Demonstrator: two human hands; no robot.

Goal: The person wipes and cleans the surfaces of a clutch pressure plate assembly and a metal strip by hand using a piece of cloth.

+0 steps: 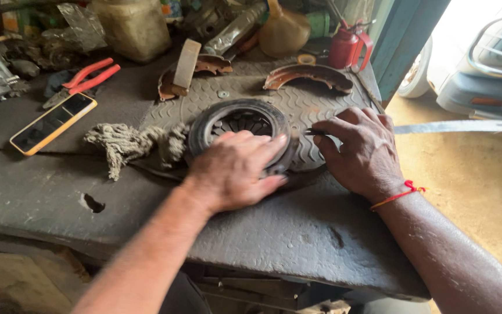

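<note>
Lying at the centre of the frame on a ribbed rubber mat [315, 104], the round clutch plate [236, 119] is dark and greasy, with spring fingers showing in its open middle. The left hand [233, 168] rests flat over its near rim, fingers spread and pressing down on the ring rather than curled around it. Just to the right, the right hand [361, 151] sits on the mat, its fingers pinched on a thin dark tool [316, 132] whose tip points at the plate's right edge. A red thread bracelet [399, 195] circles that wrist.

Touching the plate's left side is a frayed grey rag [126, 142], spread toward the left. Further left lies a phone with a yellow case [53, 123], screen up, and above it red-handled pliers [82, 78]. Two rusty curved brake shoes sit at the mat's far edge: one [309, 74] upper right of the plate, another [196, 67] upper left with a wooden block [186, 64] laid across it. A small washer [223, 93] lies between them. Along the top of the frame stand a cloudy plastic jar [135, 26], a tan funnel [283, 29] and a red oil can [348, 45]. All of this rests on a worn dark workbench [297, 232], with a sandy floor [472, 174] at the right.
</note>
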